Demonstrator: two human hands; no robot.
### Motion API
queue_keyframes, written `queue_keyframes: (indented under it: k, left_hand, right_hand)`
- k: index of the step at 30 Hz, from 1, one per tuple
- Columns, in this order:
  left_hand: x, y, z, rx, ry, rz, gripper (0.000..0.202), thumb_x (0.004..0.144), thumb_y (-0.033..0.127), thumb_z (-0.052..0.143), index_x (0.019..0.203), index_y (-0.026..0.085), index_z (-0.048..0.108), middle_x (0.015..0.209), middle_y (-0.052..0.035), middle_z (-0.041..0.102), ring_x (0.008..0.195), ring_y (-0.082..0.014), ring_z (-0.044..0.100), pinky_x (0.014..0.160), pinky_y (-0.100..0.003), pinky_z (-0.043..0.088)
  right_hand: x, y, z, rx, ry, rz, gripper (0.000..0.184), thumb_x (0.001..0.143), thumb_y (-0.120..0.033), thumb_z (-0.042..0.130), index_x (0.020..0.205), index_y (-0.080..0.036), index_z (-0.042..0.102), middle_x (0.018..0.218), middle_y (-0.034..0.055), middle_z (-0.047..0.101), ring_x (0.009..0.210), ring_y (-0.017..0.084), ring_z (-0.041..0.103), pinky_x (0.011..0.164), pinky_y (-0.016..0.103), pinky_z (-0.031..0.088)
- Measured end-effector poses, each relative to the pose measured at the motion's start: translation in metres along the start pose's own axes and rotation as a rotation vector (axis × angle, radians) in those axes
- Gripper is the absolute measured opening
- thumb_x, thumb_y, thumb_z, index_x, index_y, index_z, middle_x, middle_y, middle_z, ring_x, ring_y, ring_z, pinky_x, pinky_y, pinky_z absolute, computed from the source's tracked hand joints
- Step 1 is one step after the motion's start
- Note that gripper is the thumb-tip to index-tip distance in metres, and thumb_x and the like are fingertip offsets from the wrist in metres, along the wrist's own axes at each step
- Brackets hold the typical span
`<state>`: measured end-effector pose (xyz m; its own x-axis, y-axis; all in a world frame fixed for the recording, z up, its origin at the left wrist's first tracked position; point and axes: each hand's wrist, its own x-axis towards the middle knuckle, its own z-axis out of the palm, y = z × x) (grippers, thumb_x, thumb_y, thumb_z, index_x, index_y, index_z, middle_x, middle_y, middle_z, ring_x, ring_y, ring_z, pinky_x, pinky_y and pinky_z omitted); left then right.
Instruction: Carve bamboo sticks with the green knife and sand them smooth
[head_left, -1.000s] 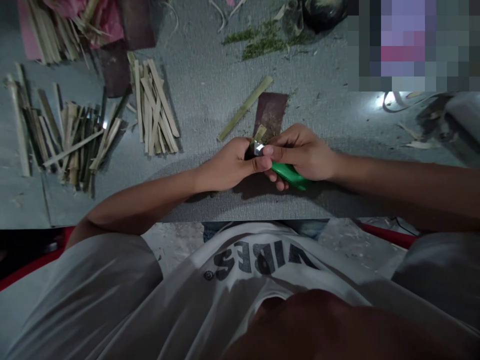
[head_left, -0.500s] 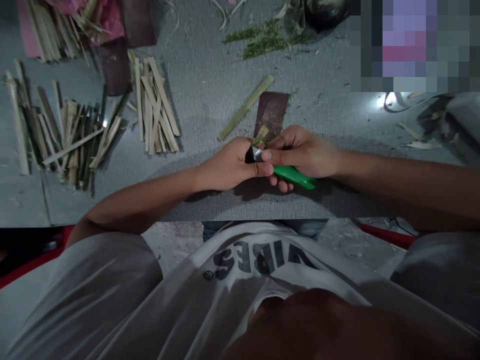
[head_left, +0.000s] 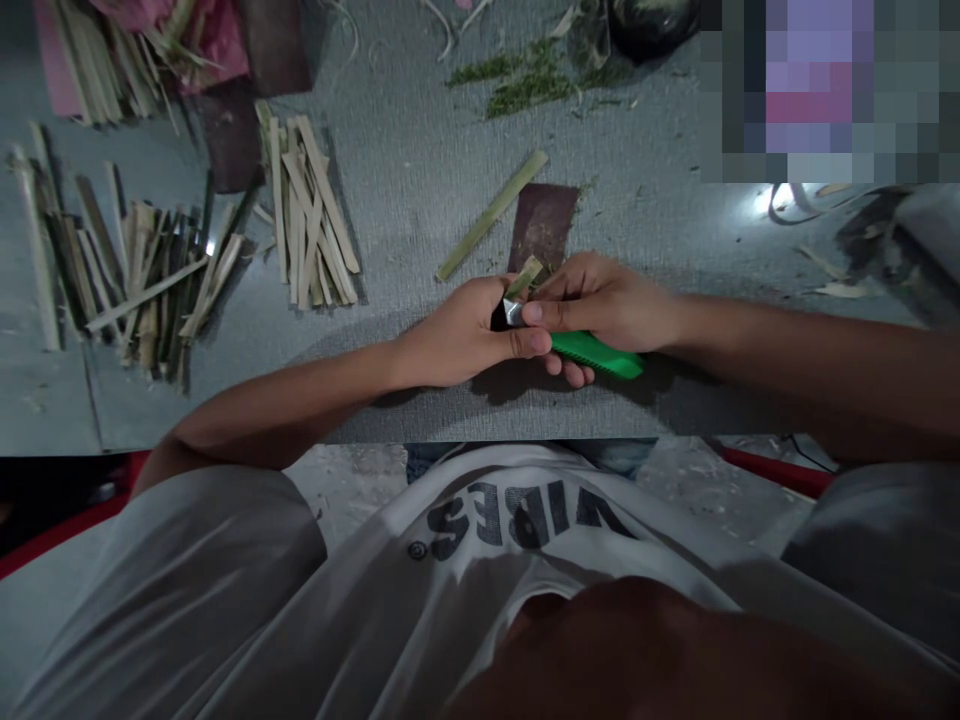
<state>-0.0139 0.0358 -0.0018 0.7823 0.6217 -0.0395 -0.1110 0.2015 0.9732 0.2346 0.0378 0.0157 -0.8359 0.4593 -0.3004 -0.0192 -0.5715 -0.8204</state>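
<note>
Grey tabletop [head_left: 405, 130] lies beneath: your left hand [head_left: 469, 330] wraps the green cutter [head_left: 598, 354]; your right hand [head_left: 611, 308] meets its metal tip [head_left: 514, 312], hold unclear; a strip [head_left: 526, 275] juts out between both.

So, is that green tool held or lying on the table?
Held: the left grip is round the green tool, thumb on top, fingertips beneath; the right grip is at its metal end.

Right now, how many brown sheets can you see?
3: one sheet beyond the right hand; a second sheet and a third sheet at upper left, beside the pink plastic. More may be hidden.
</note>
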Motion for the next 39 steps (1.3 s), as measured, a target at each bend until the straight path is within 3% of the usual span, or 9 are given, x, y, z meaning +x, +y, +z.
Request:
queue_keyframes:
  k: [7, 14, 19, 23, 29, 35, 39]
  left_hand:
    - [-0.004, -0.005, 0.001, 0.146, 0.091, -0.014, 0.076, 0.1, 0.095, 0.099, 0.103, 0.023, 0.076, 0.106, -0.0091, 0.097, 0.111, -0.0278, 0.098, 0.097, -0.037, 0.076]
    - [-0.004, -0.005, -0.001, 0.193, 0.102, -0.011, 0.082, 0.104, 0.103, 0.087, 0.099, 0.021, 0.079, 0.101, -0.0117, 0.097, 0.101, -0.0256, 0.097, 0.093, -0.034, 0.074]
    - [-0.007, -0.007, 0.0, 0.145, 0.167, -0.059, 0.076, 0.093, 0.089, 0.11, 0.115, 0.023, 0.079, 0.107, -0.0076, 0.094, 0.104, -0.0268, 0.095, 0.087, -0.035, 0.074]
    - [-0.008, -0.01, 0.0, 0.16, 0.201, -0.061, 0.071, 0.09, 0.076, 0.118, 0.113, 0.026, 0.074, 0.097, -0.0004, 0.086, 0.097, -0.0244, 0.091, 0.084, -0.035, 0.072]
    - [-0.007, -0.014, -0.001, 0.195, 0.195, -0.007, 0.074, 0.098, 0.088, 0.107, 0.109, 0.026, 0.068, 0.107, -0.004, 0.091, 0.101, -0.0235, 0.093, 0.091, -0.036, 0.073]
    - [-0.007, -0.012, -0.002, 0.208, 0.168, 0.034, 0.075, 0.107, 0.098, 0.09, 0.109, 0.026, 0.068, 0.092, -0.0029, 0.086, 0.092, -0.0235, 0.091, 0.088, -0.037, 0.072]
    - [-0.007, -0.011, -0.002, 0.183, 0.203, -0.009, 0.081, 0.095, 0.098, 0.102, 0.115, 0.028, 0.068, 0.098, -0.0026, 0.085, 0.097, -0.025, 0.089, 0.086, -0.038, 0.071]
  right_hand:
    - [-0.001, 0.008, 0.006, 0.013, 0.048, -0.081, 0.066, 0.117, -0.076, 0.101, 0.095, -0.018, 0.077, 0.077, 0.0002, 0.079, 0.053, 0.014, 0.077, 0.049, 0.018, 0.063]
    - [-0.005, 0.013, 0.018, -0.037, 0.274, -0.157, 0.064, 0.119, -0.073, 0.1, 0.093, -0.019, 0.077, 0.079, 0.0029, 0.079, 0.056, 0.014, 0.077, 0.049, 0.019, 0.062]
    - [-0.003, 0.007, 0.007, -0.014, 0.089, -0.056, 0.067, 0.113, -0.076, 0.104, 0.092, -0.019, 0.078, 0.075, 0.0017, 0.079, 0.053, 0.015, 0.077, 0.049, 0.02, 0.063]
    - [0.0, 0.001, -0.002, 0.023, -0.018, 0.017, 0.065, 0.112, -0.073, 0.106, 0.092, -0.018, 0.078, 0.076, 0.0022, 0.08, 0.052, 0.016, 0.077, 0.047, 0.021, 0.063]
    - [-0.001, 0.002, 0.004, 0.007, 0.045, -0.011, 0.065, 0.118, -0.074, 0.101, 0.094, -0.018, 0.078, 0.075, 0.0022, 0.078, 0.051, 0.014, 0.075, 0.046, 0.019, 0.06]
    - [-0.002, 0.02, 0.015, 0.016, 0.265, -0.215, 0.063, 0.117, -0.074, 0.101, 0.095, -0.019, 0.079, 0.077, 0.0016, 0.08, 0.053, 0.015, 0.077, 0.045, 0.019, 0.06]
    - [-0.001, 0.014, 0.009, 0.009, 0.137, -0.116, 0.063, 0.114, -0.074, 0.104, 0.095, -0.019, 0.08, 0.075, -0.0004, 0.08, 0.052, 0.015, 0.077, 0.046, 0.02, 0.063]
